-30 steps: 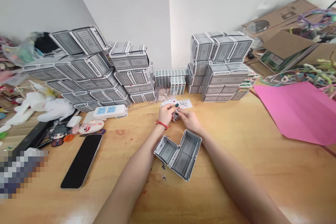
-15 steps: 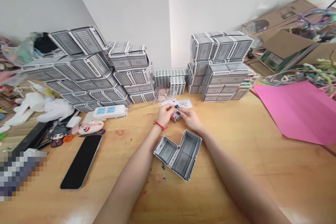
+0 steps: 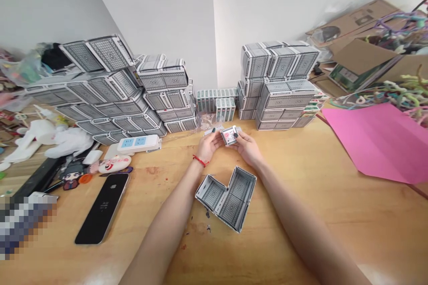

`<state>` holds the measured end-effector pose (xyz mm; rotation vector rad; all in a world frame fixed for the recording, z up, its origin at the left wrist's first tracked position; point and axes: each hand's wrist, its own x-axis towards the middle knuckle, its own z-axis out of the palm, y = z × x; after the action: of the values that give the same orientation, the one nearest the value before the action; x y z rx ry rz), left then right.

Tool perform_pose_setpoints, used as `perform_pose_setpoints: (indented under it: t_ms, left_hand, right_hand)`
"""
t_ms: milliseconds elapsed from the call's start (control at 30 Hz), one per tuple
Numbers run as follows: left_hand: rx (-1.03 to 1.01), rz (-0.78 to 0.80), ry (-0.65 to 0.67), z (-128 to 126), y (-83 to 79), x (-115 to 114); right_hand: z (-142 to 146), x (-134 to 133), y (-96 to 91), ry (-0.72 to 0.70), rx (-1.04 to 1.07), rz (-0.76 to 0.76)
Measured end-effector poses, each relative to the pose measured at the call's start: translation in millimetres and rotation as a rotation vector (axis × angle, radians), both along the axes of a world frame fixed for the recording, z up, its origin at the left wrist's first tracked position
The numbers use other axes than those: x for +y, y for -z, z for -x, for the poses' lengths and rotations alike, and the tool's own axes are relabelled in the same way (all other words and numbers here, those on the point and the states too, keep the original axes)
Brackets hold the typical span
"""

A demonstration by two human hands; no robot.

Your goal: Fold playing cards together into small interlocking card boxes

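Both of my hands meet over the far middle of the wooden table (image 3: 301,213). My left hand (image 3: 207,146), with a red string at the wrist, and my right hand (image 3: 246,147) pinch a small squared stack of playing cards (image 3: 229,135) between their fingertips. A card or two (image 3: 210,131) lies on the table just left of the stack. Closer to me, between my forearms, sits an L-shaped structure built of patterned cards (image 3: 227,196), its cells open at the top.
Card-built blocks are piled at the back left (image 3: 110,91) and back right (image 3: 279,82), with sealed card decks (image 3: 217,100) between them. A black phone (image 3: 102,208), a white power strip (image 3: 138,144), toys, a pink sheet (image 3: 381,140) and cardboard boxes (image 3: 364,60) surround the area.
My hands have moved a little farther away and gathered the loose cards from the table into one stack held up between the fingertips.
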<state>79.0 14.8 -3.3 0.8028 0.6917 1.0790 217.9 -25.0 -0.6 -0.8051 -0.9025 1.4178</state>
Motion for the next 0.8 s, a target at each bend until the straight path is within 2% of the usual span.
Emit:
perform_pose_setpoints:
  t_ms: [133,333,567,667,800]
  left_hand:
    - [0.076,-0.082,0.023,-3,5.0,-1]
    - [0.331,-0.244,-0.104,-1,10.2,-1]
    - [0.451,-0.347,-0.143,2,3.3,-11]
    - [0.591,-0.425,-0.182,0,0.4,-15]
    - [0.831,-0.523,-0.214,-4,-3.1,-18]
  right_hand:
    - [1,-2,-5.0,0.028,0.067,0.006]
    - [5,-5,-8.0,0.032,-0.016,-0.001]
    - [8,-5,-5.0,-0.015,-0.275,0.042]
    - [8,-6,-6.0,-0.034,-0.358,0.033]
    - [10,-6,-6.4,0.052,-0.480,0.057]
